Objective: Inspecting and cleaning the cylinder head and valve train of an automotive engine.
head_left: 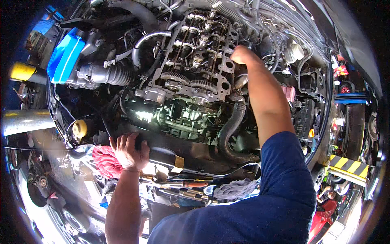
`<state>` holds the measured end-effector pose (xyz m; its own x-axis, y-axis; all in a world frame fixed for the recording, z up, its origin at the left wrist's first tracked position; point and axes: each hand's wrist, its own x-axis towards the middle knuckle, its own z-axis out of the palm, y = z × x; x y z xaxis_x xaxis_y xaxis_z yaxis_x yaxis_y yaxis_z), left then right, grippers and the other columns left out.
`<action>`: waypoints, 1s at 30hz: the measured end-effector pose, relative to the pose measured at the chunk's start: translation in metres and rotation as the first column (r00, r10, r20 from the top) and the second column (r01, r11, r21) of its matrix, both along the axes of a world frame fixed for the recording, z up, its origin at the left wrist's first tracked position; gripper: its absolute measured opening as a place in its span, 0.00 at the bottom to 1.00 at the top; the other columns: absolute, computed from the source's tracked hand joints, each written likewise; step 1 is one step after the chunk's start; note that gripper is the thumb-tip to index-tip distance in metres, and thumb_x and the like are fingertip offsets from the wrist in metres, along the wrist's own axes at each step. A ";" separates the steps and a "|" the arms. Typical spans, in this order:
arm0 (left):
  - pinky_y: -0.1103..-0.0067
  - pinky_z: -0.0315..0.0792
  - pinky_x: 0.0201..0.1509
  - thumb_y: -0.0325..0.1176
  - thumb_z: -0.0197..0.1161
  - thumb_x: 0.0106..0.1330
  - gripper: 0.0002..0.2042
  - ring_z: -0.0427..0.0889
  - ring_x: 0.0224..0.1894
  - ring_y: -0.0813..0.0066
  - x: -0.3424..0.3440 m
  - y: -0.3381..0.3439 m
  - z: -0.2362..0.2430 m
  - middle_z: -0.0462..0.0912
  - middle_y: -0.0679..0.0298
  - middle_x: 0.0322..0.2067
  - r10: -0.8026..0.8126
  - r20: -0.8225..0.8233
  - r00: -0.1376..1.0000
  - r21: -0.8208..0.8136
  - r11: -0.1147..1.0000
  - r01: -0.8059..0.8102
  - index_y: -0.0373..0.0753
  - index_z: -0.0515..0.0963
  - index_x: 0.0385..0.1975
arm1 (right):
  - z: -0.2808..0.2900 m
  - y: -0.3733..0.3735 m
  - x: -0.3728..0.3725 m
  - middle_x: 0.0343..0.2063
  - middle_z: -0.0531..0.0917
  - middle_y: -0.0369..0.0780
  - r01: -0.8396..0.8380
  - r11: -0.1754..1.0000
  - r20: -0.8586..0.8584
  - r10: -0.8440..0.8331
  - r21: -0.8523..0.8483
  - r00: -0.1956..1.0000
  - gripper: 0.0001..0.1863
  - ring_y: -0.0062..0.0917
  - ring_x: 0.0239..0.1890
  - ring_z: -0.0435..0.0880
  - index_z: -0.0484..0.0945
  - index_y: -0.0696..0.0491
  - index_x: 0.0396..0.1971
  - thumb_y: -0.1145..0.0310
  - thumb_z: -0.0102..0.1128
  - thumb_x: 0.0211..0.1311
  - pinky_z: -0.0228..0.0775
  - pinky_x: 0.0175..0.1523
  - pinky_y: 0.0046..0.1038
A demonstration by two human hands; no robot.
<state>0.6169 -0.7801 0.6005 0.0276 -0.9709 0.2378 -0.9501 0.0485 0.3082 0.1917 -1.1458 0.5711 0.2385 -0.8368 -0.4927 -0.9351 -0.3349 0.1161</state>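
In front of me lies an engine (198,60) with its top cover off, showing camshafts and two toothed gears (203,84) at the near end. My right hand (242,55) reaches to the right side of the cylinder head, next to a row of round openings. Its fingers are curled downward, and whatever they grip is hidden. With fingers spread, my left hand (131,152) rests on the dark front panel (162,150) of the engine bay. A red cloth (106,160) lies just left of that wrist.
A thick black hose (232,130) curves down at the engine's right front. Ribbed intake duct (105,75) and a blue covering (67,57) are at left. Several tools, one an orange-handled tool (196,184), lie along the near edge by a grey rag (235,189). A light glows low in the bay.
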 end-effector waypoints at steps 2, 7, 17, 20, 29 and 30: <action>0.47 0.53 0.66 0.44 0.62 0.50 0.17 0.78 0.43 0.57 0.000 0.000 -0.001 0.82 0.62 0.38 -0.023 0.018 1.000 -0.027 0.999 0.024 0.44 0.79 0.38 | 0.014 0.002 -0.013 0.45 0.83 0.52 0.352 0.933 0.026 -0.355 0.067 0.935 0.18 0.41 0.46 0.84 0.83 0.58 0.41 0.67 0.52 0.54 0.76 0.51 0.38; 0.47 0.52 0.66 0.44 0.62 0.51 0.17 0.78 0.43 0.57 -0.001 -0.001 0.001 0.82 0.62 0.37 -0.023 -0.011 1.000 -0.037 0.999 0.022 0.44 0.79 0.39 | 0.039 0.022 -0.010 0.19 0.82 0.39 0.513 0.823 0.111 -0.549 0.244 0.828 0.09 0.25 0.20 0.78 0.80 0.55 0.20 0.67 0.55 0.53 0.66 0.24 0.30; 0.51 0.58 0.62 0.42 0.59 0.56 0.14 0.79 0.42 0.57 -0.001 -0.002 0.003 0.83 0.63 0.37 -0.042 0.049 0.998 -0.035 0.998 0.044 0.46 0.78 0.40 | 0.027 0.055 0.003 0.22 0.82 0.37 0.637 0.647 0.222 -0.754 0.419 0.618 0.07 0.18 0.19 0.78 0.76 0.57 0.22 0.72 0.54 0.58 0.64 0.20 0.25; 0.53 0.59 0.61 0.41 0.59 0.56 0.14 0.79 0.41 0.58 -0.001 -0.002 0.002 0.83 0.63 0.37 -0.046 0.050 0.998 -0.054 0.997 0.048 0.46 0.78 0.40 | 0.028 0.058 0.005 0.21 0.82 0.37 0.661 0.596 0.286 -0.802 0.456 0.525 0.07 0.18 0.17 0.76 0.76 0.56 0.22 0.72 0.54 0.58 0.63 0.20 0.25; 0.52 0.60 0.62 0.40 0.60 0.54 0.15 0.79 0.41 0.56 -0.001 -0.001 0.002 0.83 0.61 0.37 -0.041 0.021 0.999 -0.057 0.997 0.042 0.45 0.78 0.41 | 0.016 0.051 0.009 0.17 0.78 0.38 0.657 0.649 0.256 -0.759 0.384 0.599 0.09 0.22 0.16 0.73 0.75 0.55 0.19 0.72 0.51 0.58 0.61 0.19 0.29; 0.52 0.59 0.62 0.41 0.60 0.54 0.15 0.79 0.42 0.55 -0.001 0.000 0.002 0.83 0.61 0.38 -0.038 0.040 0.998 -0.050 0.998 0.040 0.45 0.78 0.41 | 0.015 0.051 0.009 0.16 0.77 0.38 0.644 0.693 0.198 -0.715 0.323 0.670 0.10 0.22 0.16 0.72 0.75 0.56 0.19 0.71 0.50 0.58 0.61 0.20 0.29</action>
